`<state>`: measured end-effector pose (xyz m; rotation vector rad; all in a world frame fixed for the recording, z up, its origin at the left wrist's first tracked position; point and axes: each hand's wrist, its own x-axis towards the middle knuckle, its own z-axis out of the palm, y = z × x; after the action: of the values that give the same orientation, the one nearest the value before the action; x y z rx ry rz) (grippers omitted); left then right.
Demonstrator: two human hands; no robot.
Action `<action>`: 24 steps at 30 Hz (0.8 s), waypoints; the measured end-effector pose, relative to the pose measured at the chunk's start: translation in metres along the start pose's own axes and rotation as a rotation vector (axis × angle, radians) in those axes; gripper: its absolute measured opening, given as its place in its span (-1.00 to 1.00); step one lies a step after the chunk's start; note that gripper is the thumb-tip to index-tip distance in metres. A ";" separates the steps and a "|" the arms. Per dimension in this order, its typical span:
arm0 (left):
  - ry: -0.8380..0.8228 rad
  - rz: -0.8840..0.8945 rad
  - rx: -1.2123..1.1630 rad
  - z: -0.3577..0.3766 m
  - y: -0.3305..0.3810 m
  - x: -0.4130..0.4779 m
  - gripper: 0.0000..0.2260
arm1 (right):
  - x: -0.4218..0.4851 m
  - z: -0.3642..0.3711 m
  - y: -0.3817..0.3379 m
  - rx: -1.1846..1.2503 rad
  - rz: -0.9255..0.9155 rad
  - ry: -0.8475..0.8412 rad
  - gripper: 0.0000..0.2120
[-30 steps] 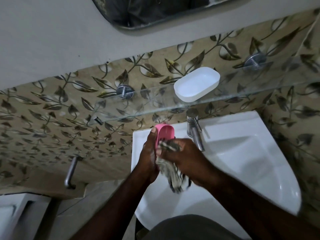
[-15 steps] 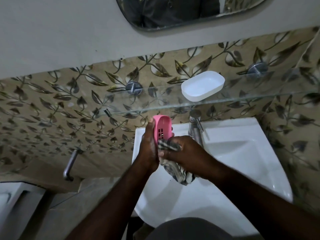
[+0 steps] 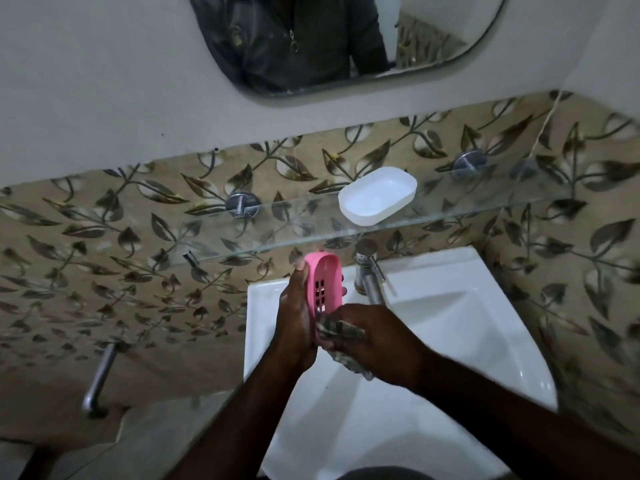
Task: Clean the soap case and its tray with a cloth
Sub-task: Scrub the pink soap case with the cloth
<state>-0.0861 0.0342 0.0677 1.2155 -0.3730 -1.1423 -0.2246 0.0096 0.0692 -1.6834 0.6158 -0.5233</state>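
Wall: we see leaf-patterned tile [image 3: 104, 258] beneath plain grey plaster, with a rounded mirror [image 3: 346, 43] above showing a dark zipped jacket.
Basin: our white corner sink [image 3: 467, 327] sits under both arms; our forearms cover its near-left part.
Glass shelf: the shelf [image 3: 450, 216] runs across the tile on round metal mounts, above the basin.
Wall pipe: a metal pipe [image 3: 98, 379] juts from the tile, well left of the sink.
Tap: the chrome tap [image 3: 369, 275] stands just right of the pink tray, clear of our hands.
White soap case: the soap case [image 3: 377, 195] lies open side up on the glass shelf, apart from our hands.
Pink tray: our slotted tray [image 3: 323, 282] stands on end over the basin, its lower end hidden by the cloth.
Left hand: our left hand [image 3: 294, 323] wraps the tray's left edge, thumb up its side, fingers curled behind.
Right hand: our right hand [image 3: 374, 341] bunches the cloth, fingers pressed closed around it.
Cloth: the striped cloth [image 3: 341, 332] touches the tray's lower end.
Change: the cloth has slid lower than half a second ago, baring more slots; the view has tilted up, showing more mirror.
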 end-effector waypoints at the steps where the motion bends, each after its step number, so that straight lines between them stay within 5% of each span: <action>1: 0.006 -0.010 -0.007 0.001 -0.002 -0.001 -0.26 | 0.000 -0.001 0.001 -0.080 -0.016 0.012 -0.87; 7: 0.029 0.022 -0.034 -0.016 -0.008 0.004 -0.36 | 0.009 0.028 0.000 -0.027 0.052 0.217 -0.83; 12: 0.009 0.039 -0.006 -0.031 0.007 0.015 -0.39 | 0.006 0.030 0.002 -0.202 -0.029 0.069 -0.86; 17: -0.026 -0.002 0.024 -0.030 0.003 0.016 -0.39 | 0.013 0.035 -0.010 -0.183 0.052 0.197 -0.96; 20: -0.037 0.032 -0.006 -0.033 0.008 0.018 -0.39 | 0.011 0.050 -0.011 -0.272 -0.012 0.254 -0.91; 24: -0.094 0.039 0.017 -0.042 0.014 0.021 -0.44 | 0.009 0.041 -0.012 -0.567 -0.123 0.099 -0.74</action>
<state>-0.0380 0.0379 0.0571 1.1670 -0.4770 -1.1671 -0.1900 0.0356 0.0730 -2.2508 0.7858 -0.5536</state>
